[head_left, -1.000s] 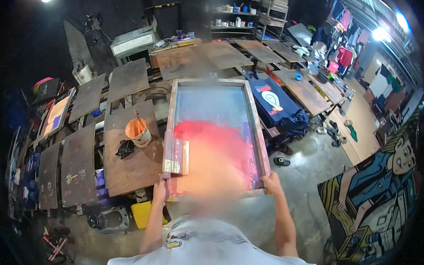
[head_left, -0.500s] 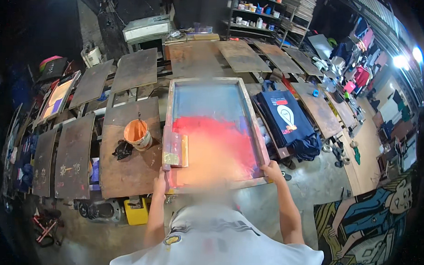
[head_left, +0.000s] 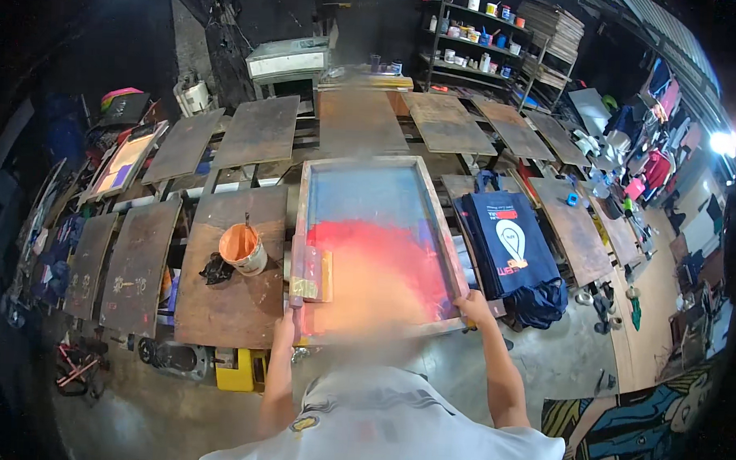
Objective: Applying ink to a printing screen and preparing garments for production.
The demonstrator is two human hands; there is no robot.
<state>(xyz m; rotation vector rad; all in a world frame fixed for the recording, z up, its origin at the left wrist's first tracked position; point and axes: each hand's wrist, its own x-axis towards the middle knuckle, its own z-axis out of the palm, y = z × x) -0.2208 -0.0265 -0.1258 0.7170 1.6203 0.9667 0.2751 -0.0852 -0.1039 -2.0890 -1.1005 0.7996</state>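
Gripped the wooden printing screen (head_left: 375, 199) by its two near corners, left hand (head_left: 284, 325) closed on the near-left corner and right hand (head_left: 471, 306) closed on the near-right corner. Probably took it so wide apart for balance, because of the long frame reaching far away from the body. Held it about level in the middle of the scene, long side pointing far, likely so as not to let the red ink (head_left: 379, 259) run over the blue mesh. Could not tell if resting on a board below or raised a little above it.

Noticed some yellowish flat pieces (head_left: 313, 274) inside the frame at the near-left, just beside the left rail, perhaps put there to be out of the ink.

To the left, just beside the screen, found an orange-stained bucket (head_left: 242, 248) with a stick in it and a black rag (head_left: 215, 269), both on a brown board (head_left: 219, 318), near enough for the left hand. To the right, found a pile of dark blue bags (head_left: 509, 247) with a white print, close to the frame's right rail.

Farther off, saw more bare brown boards (head_left: 356, 120) in rows, and at the far right a shelf of paint pots (head_left: 472, 35). Near-left on the floor, saw a yellow box (head_left: 235, 370).
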